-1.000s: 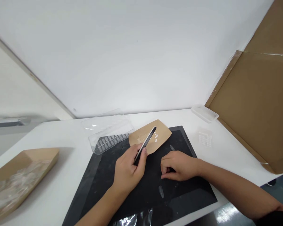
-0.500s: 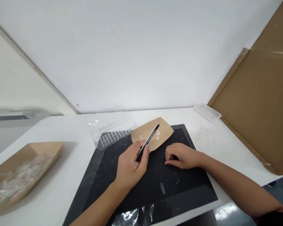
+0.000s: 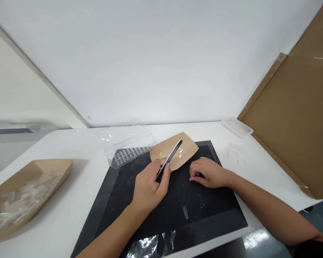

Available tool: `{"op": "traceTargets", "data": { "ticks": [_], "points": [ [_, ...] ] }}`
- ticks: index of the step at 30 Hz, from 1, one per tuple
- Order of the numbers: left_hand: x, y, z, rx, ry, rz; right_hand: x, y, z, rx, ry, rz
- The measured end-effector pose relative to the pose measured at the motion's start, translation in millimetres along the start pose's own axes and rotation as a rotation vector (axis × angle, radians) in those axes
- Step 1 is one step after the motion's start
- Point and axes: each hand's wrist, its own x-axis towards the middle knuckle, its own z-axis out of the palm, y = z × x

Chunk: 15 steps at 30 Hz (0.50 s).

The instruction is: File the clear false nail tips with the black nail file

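Head view: black tweezers [image 3: 172, 152], tips pointing up-right.

We see a kraft paper tray [image 3: 54, 165] of clear plastic pieces at left on the white table [image 3: 59, 222], a clear plastic case [image 3: 129, 139] of false nail tips at the back, and, at right, a small white plastic tray [image 3: 237, 127], a translucent sheet of tiny pieces [image 3: 236, 156] and flattened brown cardboard [image 3: 288, 118].
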Motion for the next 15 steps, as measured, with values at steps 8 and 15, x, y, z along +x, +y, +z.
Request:
{"op": "traceTargets", "data": {
  "ticks": [8, 15],
  "points": [
    [1.2, 1.2, -0.4, 0.001, 0.005, 0.012, -0.4, 2.6, 0.4, -0.008, 0.009, 0.010],
    [2.4, 2.3, -1.0, 0.007, 0.011, 0.019, 0.4, 8.2, -0.7, -0.084, 0.074, 0.038]
  ]
}}
